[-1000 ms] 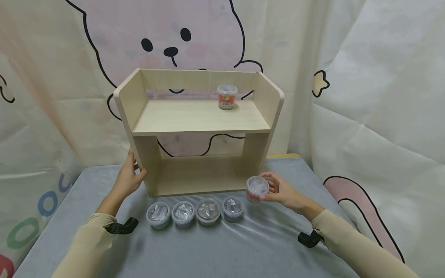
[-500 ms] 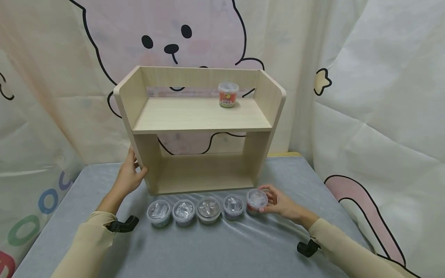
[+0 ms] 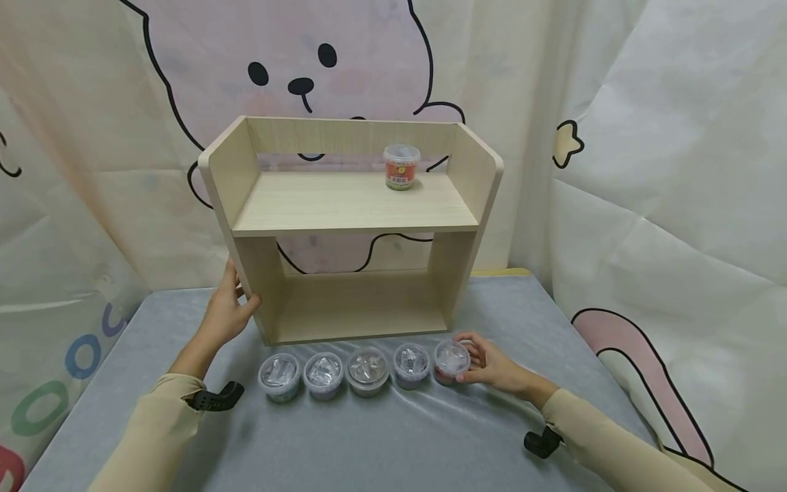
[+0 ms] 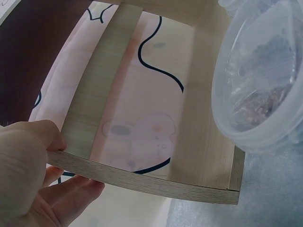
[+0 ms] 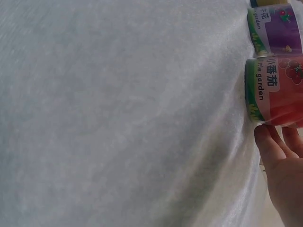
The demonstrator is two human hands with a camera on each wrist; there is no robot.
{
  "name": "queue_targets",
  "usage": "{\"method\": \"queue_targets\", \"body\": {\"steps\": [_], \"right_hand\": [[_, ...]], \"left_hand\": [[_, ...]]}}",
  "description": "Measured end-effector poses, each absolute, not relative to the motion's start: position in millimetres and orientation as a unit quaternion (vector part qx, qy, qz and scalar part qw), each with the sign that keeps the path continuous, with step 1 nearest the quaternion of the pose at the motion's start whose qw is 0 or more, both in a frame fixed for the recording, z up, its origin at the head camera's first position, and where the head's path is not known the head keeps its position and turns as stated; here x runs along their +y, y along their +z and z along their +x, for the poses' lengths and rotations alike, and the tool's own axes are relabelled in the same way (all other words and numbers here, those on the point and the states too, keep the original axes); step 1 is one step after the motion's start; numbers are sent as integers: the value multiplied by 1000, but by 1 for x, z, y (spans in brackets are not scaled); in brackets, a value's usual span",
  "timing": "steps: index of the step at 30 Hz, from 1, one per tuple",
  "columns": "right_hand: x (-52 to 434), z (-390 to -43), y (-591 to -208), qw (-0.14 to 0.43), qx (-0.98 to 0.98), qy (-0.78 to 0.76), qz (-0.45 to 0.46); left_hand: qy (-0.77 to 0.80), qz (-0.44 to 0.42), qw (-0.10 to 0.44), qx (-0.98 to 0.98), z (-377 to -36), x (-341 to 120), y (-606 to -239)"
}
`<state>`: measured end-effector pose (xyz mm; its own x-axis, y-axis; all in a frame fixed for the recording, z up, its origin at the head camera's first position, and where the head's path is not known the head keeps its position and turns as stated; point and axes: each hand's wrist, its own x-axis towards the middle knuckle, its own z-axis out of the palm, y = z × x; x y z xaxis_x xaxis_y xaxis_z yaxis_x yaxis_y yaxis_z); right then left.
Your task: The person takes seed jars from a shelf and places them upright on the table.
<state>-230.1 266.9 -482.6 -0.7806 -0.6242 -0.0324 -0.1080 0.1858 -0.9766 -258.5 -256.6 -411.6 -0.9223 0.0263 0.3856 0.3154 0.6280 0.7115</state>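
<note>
My left hand (image 3: pixel 224 316) grips the left side panel of a pale wooden two-tier shelf (image 3: pixel 320 201), with the thumb on the front edge. My right hand (image 3: pixel 494 369) holds a clear-lidded plastic tub (image 3: pixel 451 359) by its right side, at the right end of a row on the table. In the right wrist view its label (image 5: pixel 284 92) is red with printed tomatoes. Beside it stands a tub with a purple label (image 5: pixel 279 30). Several more lidded tubs make up the row, among them the leftmost tub (image 3: pixel 279 377).
One tub with an orange-red label (image 3: pixel 401 171) stands on the upper shelf, right of centre. A grey-blue cloth (image 3: pixel 344 451) covers the table. Behind hangs a printed curtain (image 3: pixel 516 137). A tub lid (image 4: pixel 258 71) looms close in the left wrist view.
The right hand has lowered the red-labelled tub toward me and slightly left, onto the table at the row's right end. The left hand has stayed on the shelf panel.
</note>
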Motion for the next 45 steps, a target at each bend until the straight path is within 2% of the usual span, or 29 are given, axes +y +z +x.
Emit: {"method": "queue_targets", "body": {"steps": [18,27,45], "right_hand": [[271,-235,-468,187,797,-531,-220],[267,-238,-431,172,816,-507,-218],[241,-241,-356,146,806,-505,-272]], "left_hand": [[-414,-94,165,-890,-259,-257,-411],[-416,-103,178,-886,-260,-256,-410],[-423,-107,177,-882,-258,-257,-415]]}}
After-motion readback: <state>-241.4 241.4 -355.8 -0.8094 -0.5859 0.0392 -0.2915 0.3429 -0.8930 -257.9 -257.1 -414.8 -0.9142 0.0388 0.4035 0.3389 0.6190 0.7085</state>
